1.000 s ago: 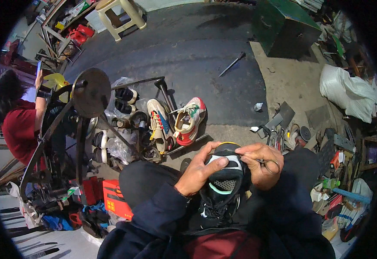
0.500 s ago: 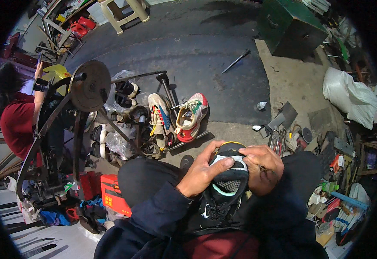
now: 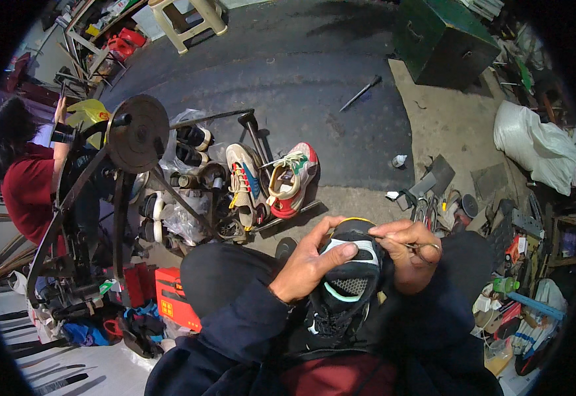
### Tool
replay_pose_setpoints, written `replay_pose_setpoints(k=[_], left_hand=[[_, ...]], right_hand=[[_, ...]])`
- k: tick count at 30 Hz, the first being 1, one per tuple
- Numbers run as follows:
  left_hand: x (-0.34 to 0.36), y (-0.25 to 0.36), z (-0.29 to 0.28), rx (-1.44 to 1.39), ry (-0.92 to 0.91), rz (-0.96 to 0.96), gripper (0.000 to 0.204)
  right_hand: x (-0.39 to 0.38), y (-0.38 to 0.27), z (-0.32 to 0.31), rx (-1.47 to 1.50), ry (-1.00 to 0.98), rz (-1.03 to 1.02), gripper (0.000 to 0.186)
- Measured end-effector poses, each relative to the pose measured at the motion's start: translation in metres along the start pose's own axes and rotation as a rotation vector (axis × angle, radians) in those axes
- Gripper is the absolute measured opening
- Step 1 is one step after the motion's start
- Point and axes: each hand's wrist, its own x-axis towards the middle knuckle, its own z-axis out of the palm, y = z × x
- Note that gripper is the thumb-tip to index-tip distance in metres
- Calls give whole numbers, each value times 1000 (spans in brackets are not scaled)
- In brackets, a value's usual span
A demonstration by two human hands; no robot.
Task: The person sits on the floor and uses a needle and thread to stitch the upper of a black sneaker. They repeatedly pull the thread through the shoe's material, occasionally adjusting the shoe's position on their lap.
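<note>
A black sneaker with grey panels and a mint-coloured lining edge lies across my lap. My left hand is closed round the side of its far end, the thumb pressed on a light grey panel. At that same end a yellow edge shows along the rim. My right hand is closed on the other side, its thumb and forefinger pinched at the rim. A thin metal piece with a curved end shows among my right fingers; its kind is too small to make out.
A black iron machine with a round wheel stands at left, a person in a red shirt beyond it. Beige-and-red shoes sit ahead, other shoes beside them. Tools and scraps crowd the right, below a white sack.
My right hand has turned and shifted slightly right, with its fingertips still at the shoe's rim. The thin metal piece now shows more clearly. My left hand stays on the sneaker.
</note>
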Motion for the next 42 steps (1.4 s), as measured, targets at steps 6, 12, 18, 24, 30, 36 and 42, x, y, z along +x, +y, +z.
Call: replay_pose_setpoints(k=[6,12,18,24,30,36,42], left_hand=[[0,-2,-1,2,23,-8,57],[0,-2,0,31,43,6,57],[-1,-1,0,27,2,15,59],[-2,-1,-2,43,20,13,58],[-3,-3,-1,50,24,26,59],[-2,-5,-3,75,35,10,61],[-2,-2,-3,-10,26,-7,60]], right_hand=[[9,-4,0,-196,-97,-192,18],[8,-3,4,-254,-100,-283,23],[6,0,4,-230,-82,-289,23],[6,-5,3,-245,-136,-277,21],[7,-10,2,-303,-182,-156,25],[5,-6,5,-253,-115,-225,24],[2,-6,1,-223,-116,-231,20]])
